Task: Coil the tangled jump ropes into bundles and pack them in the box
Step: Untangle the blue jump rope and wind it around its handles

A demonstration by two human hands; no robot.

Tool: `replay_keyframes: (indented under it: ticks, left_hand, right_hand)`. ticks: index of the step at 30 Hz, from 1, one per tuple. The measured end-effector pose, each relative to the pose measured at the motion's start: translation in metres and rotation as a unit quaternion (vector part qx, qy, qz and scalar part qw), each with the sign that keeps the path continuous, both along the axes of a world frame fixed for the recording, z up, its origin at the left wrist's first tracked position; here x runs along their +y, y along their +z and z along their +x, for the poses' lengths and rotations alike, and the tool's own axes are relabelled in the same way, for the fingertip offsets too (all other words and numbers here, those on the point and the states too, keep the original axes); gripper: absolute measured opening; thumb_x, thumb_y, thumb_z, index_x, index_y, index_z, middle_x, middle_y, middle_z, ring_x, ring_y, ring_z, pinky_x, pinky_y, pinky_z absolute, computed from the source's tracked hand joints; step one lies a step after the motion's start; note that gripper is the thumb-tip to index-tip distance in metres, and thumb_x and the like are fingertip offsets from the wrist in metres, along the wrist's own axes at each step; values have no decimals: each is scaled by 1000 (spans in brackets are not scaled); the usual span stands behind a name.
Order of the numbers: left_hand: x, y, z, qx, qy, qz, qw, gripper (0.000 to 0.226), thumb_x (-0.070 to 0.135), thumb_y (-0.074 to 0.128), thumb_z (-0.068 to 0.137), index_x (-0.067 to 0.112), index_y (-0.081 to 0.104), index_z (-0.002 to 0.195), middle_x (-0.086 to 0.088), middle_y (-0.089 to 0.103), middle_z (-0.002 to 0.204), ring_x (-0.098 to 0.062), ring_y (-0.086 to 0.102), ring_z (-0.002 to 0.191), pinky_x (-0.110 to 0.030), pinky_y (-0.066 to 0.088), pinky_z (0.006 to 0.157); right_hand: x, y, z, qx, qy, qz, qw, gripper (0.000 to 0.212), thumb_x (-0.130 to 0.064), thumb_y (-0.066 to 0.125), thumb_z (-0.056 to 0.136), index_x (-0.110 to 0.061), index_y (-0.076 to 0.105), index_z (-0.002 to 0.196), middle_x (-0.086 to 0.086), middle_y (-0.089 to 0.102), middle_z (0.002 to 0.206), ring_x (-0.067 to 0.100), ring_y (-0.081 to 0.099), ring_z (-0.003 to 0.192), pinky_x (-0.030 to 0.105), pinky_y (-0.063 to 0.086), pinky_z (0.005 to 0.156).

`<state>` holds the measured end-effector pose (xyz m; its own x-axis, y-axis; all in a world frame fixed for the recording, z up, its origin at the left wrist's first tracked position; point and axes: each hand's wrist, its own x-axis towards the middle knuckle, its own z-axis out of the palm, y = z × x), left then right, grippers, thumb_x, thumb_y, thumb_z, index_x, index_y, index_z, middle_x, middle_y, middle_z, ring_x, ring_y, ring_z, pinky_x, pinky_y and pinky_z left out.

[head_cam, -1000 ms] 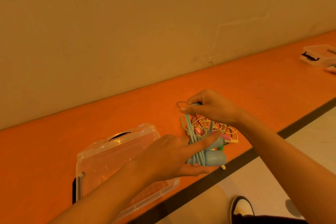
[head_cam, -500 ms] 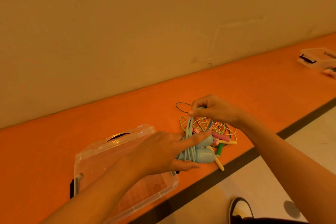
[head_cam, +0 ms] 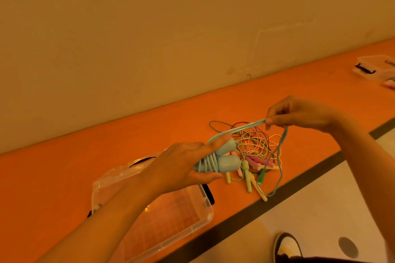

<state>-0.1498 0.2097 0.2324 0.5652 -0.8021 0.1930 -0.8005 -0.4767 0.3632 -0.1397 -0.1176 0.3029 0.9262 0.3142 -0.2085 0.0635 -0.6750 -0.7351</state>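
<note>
Blue jump rope handles [head_cam: 226, 163] are gripped by left hand [head_cam: 181, 166], cord [head_cam: 241, 129] is pinched by right hand [head_cam: 303, 113] fingers [head_cam: 269, 121].

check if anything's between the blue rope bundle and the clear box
Nothing visible lies between the blue rope bundle in the left hand and the clear box; whether its lid is on, I cannot tell.

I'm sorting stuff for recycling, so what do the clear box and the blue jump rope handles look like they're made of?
The clear box: probably rigid glossy plastic; the orange surface shows through it. The blue jump rope handles: likely moulded plastic, smooth and matte; a soft coating can't be ruled out.
</note>
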Motion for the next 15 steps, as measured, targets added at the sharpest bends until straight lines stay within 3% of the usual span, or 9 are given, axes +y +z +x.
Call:
replay_keyframes:
  ticks: [4,8,11,13,15]
  left_hand:
    - [-3,-2,-3,-24,-29,45,998,80,74,32,86,56,-13,148,5,58,89,-9,51,71,-31,49,60]
    - [-13,-3,-7,-45,-52,77,995,79,71,36,88,51,-4,153,7,60,94,-6,46,71,-34,52,63]
    - [-18,1,-13,-84,-50,72,993,77,69,38,90,46,3,155,8,61,91,-3,40,67,-22,39,55]
    - [-22,3,-19,-85,-60,76,992,77,68,38,92,46,0,155,7,60,90,-4,43,65,-20,35,54]
    - [-28,6,-29,-75,-78,75,991,76,65,39,94,44,1,155,4,60,90,-7,47,63,-22,40,52]
  right_hand:
    - [7,0,0,-75,-39,64,994,24,-37,62,87,-18,74,77,23,48,72,21,39,65,36,32,61]
    - [28,1,6,-136,-91,118,979,35,-40,64,86,-6,70,81,18,50,75,21,38,68,34,29,62]
    - [43,2,10,-175,-120,133,968,37,-41,65,84,-5,71,81,8,61,73,12,49,70,29,36,67]
    - [49,3,13,-193,-129,141,962,36,-39,66,86,-4,72,83,15,68,81,13,56,80,34,41,78]
    - [55,2,17,-201,-136,140,960,30,-34,68,89,-6,73,83,26,66,91,20,56,85,39,42,83]
